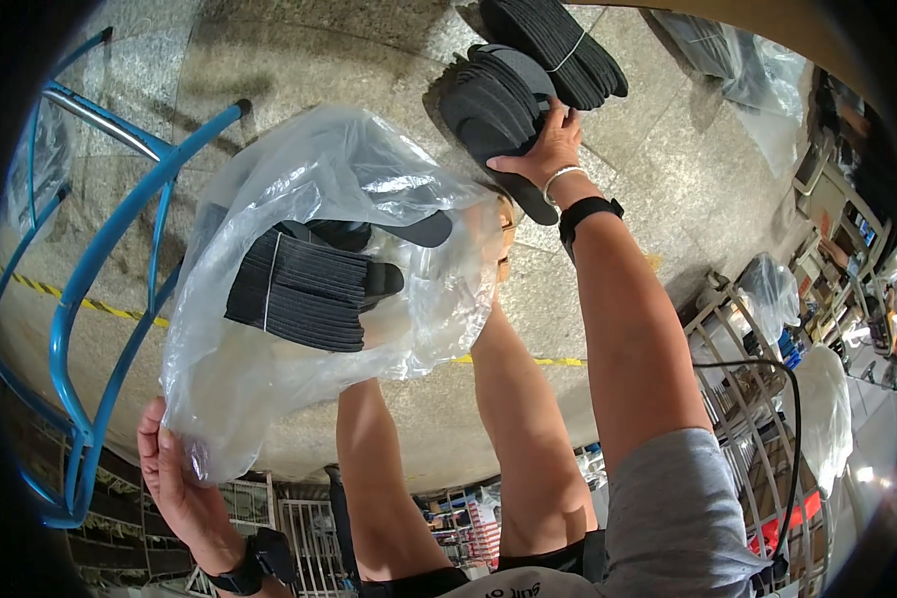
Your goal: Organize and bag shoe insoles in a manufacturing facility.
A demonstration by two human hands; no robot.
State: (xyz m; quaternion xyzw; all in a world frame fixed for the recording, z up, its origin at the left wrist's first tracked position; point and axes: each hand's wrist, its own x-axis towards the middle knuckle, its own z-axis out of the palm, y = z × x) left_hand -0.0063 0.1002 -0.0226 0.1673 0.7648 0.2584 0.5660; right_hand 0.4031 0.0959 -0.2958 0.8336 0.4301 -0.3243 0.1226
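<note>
My left hand [174, 478] grips the edge of a large clear plastic bag [299, 269] at the lower left. Inside the bag lies a tied bundle of black shoe insoles [294, 289], with a few loose ones beside it. My right hand [543, 149] reaches out at the upper middle and holds a stack of black insoles [493, 110] on the stone floor. A second tied bundle of black insoles [558, 45] lies just beyond that stack. My legs show under the bag.
A blue metal frame [100, 269] curves along the left. Yellow-black tape [80, 299] runs across the granite floor. Clear bags [757, 75] lie at the upper right, wire racks [738, 389] and a black cable at the lower right.
</note>
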